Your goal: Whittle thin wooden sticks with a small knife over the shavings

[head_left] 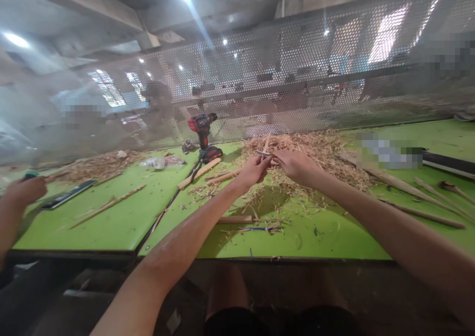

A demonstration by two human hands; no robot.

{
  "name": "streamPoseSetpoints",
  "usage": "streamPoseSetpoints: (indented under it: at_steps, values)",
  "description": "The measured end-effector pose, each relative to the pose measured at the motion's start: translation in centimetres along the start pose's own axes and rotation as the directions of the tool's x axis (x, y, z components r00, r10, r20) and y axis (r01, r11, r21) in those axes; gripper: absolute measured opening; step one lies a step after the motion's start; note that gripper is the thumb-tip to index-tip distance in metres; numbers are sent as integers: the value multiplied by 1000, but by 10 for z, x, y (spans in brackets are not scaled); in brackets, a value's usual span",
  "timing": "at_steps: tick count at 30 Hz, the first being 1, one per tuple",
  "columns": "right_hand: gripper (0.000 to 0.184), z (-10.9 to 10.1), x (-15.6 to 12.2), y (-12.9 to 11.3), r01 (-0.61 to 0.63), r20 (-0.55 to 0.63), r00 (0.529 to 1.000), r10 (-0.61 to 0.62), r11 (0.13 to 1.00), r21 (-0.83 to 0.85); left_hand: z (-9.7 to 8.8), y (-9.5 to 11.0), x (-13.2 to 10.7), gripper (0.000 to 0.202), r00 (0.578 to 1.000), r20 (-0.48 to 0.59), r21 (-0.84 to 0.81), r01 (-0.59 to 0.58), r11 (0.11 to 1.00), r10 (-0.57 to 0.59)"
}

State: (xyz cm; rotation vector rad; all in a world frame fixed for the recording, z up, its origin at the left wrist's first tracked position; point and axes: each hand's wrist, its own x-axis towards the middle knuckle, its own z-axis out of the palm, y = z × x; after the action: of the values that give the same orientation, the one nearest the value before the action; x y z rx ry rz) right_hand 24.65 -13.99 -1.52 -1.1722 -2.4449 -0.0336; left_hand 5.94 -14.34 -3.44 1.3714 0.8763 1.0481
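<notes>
Over the wood shavings, my left hand and my right hand nearly meet, both closed. A thin grey metal blade, apparently a knife's, lies across between them and runs to my right hand's fingers; its handle is hidden. Just above my left fingertips a pale wooden stick points away from me, and my left fingers appear to pinch its near end. Wooden pieces lie left of my left hand. Nearer me, a short wooden rod rests on the green table.
Behind stands a red-black cordless drill, before a perforated metal screen. A clear plastic bottle and a thin wooden stick lie left. Long sticks lie right. Another person's hand is at far left.
</notes>
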Motion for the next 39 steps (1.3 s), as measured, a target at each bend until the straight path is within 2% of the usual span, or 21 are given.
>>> streamPoseSetpoints:
  at_steps: [7,11,14,20,26,30,35,39]
  values:
    - [47,-3,-4,-10,-74,13,997,76,988,-137,-3,-12,7,50,984,-96,168,-133,977,150]
    - [60,-3,-3,-14,-102,34,993,112,971,-218,-3,-14,7,53,981,-132,170,-119,978,143]
    - [62,-2,-3,-16,-100,19,994,108,963,-248,-2,-14,7,54,979,-156,181,-99,978,128]
    - [59,1,-4,-16,-138,-12,990,138,968,-210,0,-11,5,55,974,-167,222,-117,968,156]
    - [52,8,-7,-13,-142,-81,987,138,989,-40,-3,-13,6,57,969,-158,305,-137,943,191]
    - [60,10,-8,-17,-174,-66,983,169,982,-78,-5,-17,8,60,967,-172,324,-126,938,189]
    - [54,10,-10,-25,-227,-92,970,226,974,0,-3,-18,6,63,963,-205,319,-103,942,174]
    - [61,11,-11,-33,-260,-70,964,255,963,-70,2,-22,7,65,947,-280,295,-69,953,155]
